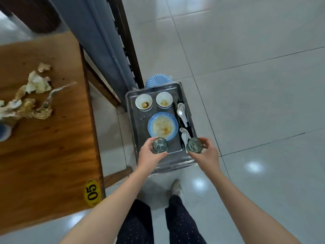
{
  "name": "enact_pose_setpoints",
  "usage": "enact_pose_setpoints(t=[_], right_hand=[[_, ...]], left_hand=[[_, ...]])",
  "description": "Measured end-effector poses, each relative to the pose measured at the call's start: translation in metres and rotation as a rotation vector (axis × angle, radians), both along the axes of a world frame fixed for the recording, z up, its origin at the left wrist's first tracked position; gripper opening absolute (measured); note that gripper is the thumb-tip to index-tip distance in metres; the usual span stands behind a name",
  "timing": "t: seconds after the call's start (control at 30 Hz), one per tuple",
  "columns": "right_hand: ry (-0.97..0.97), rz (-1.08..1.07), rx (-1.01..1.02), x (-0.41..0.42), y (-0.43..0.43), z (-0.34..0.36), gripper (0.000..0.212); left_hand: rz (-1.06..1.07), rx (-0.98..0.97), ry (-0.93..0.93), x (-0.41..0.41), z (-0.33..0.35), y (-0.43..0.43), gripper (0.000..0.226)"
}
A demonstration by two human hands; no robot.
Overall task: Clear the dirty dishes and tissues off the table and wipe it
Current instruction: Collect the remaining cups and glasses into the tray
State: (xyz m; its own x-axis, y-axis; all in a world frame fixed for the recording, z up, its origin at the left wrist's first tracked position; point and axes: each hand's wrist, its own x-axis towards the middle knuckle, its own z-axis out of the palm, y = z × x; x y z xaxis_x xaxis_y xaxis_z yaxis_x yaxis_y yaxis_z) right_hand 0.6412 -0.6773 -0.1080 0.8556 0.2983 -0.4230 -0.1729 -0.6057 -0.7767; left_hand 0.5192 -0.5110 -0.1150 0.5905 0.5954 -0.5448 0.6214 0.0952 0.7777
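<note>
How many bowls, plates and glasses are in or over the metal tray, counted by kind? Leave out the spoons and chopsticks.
In or over the metal tray:
white bowls: 2
blue plate: 1
glasses: 2, one held in the left hand, one in the right hand
Total: 5

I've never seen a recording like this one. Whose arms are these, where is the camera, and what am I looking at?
There is no machine here: a person wears a camera on the head, looking down at their own arms. The left hand grips one glass, the right hand a second glass, both over the near end of a metal tray. The tray carries two small stained bowls, a blue-rimmed plate and white spoons. On the wooden table at the left lie crumpled tissues, not yet cleared.
</note>
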Motion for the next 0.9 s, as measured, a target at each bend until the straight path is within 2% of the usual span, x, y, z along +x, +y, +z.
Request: enact_pose_setpoints(t=[0.5, 0.8, 0.9], right_hand=[[0.087, 0.031, -0.063, -0.013, -0.044, -0.138, 0.052], [0.091, 0.140, -0.064, -0.007, -0.040, -0.192, 0.050], [0.036, 0.165, -0.036, -0.007, -0.036, -0.197, 0.048]], left_hand=[[0.068, -0.080, 0.128, 0.012, -0.134, -0.055, 0.057], [0.129, -0.101, 0.076, 0.026, -0.186, -0.070, 0.058], [0.133, -0.097, 0.058, 0.028, -0.193, -0.074, 0.056]])
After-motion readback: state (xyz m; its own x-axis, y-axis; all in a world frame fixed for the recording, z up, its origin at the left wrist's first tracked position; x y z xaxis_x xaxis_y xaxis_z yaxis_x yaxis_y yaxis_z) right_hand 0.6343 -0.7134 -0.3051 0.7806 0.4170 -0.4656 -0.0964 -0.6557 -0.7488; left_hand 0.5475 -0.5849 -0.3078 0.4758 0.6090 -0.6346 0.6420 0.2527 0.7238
